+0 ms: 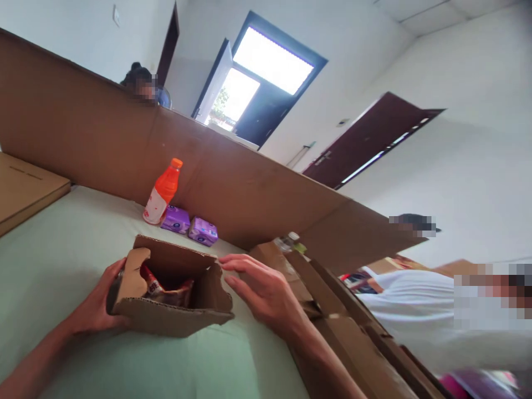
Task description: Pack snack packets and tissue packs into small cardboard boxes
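Note:
A small cardboard box (178,324) with its top open stands tilted above or on the pale green cloth. Inside it lies a snack packet (168,293) in red, white and brown wrapping, partly hidden by the walls. My left hand (100,305) grips the box's left side, thumb at the near wall and fingers behind. At the right rim is my right hand (260,288), its fingers stretched out and thumb apart. Its fingertips are at the box's far right corner; whether they touch it I cannot tell.
Behind the box are an orange bottle (166,191) and two purple packs (176,219). A cardboard partition (249,194) runs along the far edge. Cardboard boxes (353,343) stand at right, a flat carton (29,188) at left. People are beyond the partition and at right.

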{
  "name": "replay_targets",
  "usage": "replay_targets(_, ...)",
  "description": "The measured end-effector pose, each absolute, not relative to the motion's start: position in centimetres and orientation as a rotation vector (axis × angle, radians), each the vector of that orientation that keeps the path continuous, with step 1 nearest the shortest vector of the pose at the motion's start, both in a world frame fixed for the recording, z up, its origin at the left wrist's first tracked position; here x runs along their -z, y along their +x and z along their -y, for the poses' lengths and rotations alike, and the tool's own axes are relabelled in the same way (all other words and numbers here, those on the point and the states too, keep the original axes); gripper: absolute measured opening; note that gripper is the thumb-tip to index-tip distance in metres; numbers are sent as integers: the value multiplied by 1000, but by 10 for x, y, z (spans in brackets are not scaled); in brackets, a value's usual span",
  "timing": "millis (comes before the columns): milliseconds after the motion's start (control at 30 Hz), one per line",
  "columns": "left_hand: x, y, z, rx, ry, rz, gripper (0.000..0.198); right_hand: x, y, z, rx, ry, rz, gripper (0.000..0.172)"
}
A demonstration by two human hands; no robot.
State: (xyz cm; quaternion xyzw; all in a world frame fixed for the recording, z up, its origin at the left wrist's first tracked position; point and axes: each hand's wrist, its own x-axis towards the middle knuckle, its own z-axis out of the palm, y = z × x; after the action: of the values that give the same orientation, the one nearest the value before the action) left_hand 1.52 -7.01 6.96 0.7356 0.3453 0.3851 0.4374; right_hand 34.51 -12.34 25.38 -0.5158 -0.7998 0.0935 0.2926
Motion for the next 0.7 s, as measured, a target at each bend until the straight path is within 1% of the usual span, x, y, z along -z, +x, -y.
replay_targets(33, -69, 15, 70, -974, 1857, -884, 117, -250, 356, 135, -227, -1390, 2076, 32)
replay_targets(100, -70, 15, 74, -1035, 1912, -941, 114, -236, 372, 156, -242, -1449, 2034, 52)
replay_targets(133, -74, 17, 79, -1082, 1934, -970, 111, -227, 376, 164, -278, -1489, 2032, 63)
replay_targets(167, -79, 19, 85, -1138, 1947, -995, 106, -217, 379, 170, -323, -1523, 2032, 71)
replay_targets(200, -85, 22, 93, -1201, 1950, -1016, 101, -207, 379, 173, -367, -1545, 2032, 74)
replay_targets(300, -109, 36, 117, -1324, 1908, -1079, 82, -182, 370, 173, -431, -1517, 2034, 70)
replay_targets(400, -129, 48, 130, -1331, 1872, -1176, 55, -167, 358, 167, -332, -1457, 2049, 62)
replay_targets(467, -137, 51, 129, -1321, 1910, -1247, 44, -161, 354, 165, -255, -1442, 2069, 57)
replay_targets(533, -140, 52, 124, -1340, 1966, -1347, 41, -159, 356, 164, -216, -1451, 2080, 55)
replay_targets(633, -138, 54, 115, -1428, 1995, -1503, 50, -161, 362, 157, -205, -1450, 2065, 57)
replay_targets(700, -134, 57, 113, -1500, 2036, -1510, 53, -169, 363, 144, -149, -1399, 2025, 58)
